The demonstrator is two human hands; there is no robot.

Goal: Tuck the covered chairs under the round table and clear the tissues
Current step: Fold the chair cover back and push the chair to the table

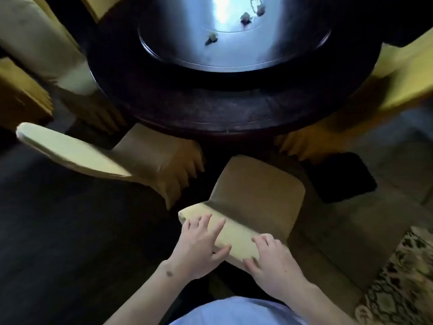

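A chair in a pale yellow cover point(255, 195) stands right below me, its seat pointing at the dark round table point(229, 109). My left hand point(201, 247) and my right hand point(274, 259) both grip the top of its backrest, fingers over the front and thumbs behind. The seat's front edge lies just short of the table rim. Three crumpled tissues point(212, 38) point(245, 18) point(260, 10) lie on the shiny turntable point(234, 50) in the table's middle.
Another covered chair point(112, 158) stands angled at the left, its seat partly under the table. More covered chairs sit at the far left point(46, 50) and at the right point(384, 90). A dark mat point(339, 179) lies on the floor at the right, a patterned rug point(403, 282) at the lower right.
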